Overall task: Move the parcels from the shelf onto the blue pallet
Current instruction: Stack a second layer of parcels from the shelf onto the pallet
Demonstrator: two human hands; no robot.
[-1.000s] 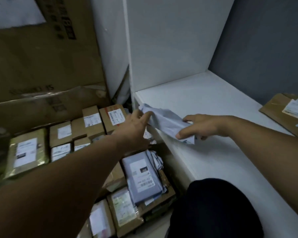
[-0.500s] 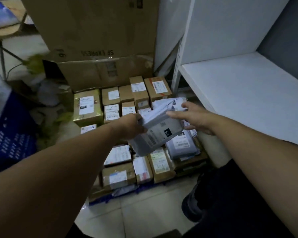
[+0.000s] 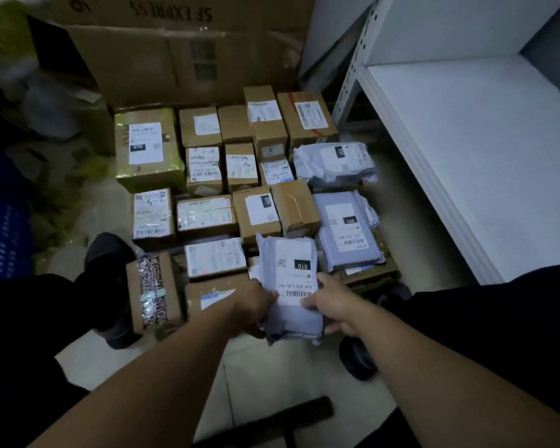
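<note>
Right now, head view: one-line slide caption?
Left hand and right hand hold a grey 010-labelled poly mailer over cardboard parcels packed beside the white shelf.

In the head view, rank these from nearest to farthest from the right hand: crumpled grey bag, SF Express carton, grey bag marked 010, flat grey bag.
1. grey bag marked 010, gripped by the right hand itself.
2. flat grey bag, just beyond, on the right.
3. crumpled grey bag, directly behind the flat one.
4. SF Express carton, farthest back, behind all the parcels.
</note>
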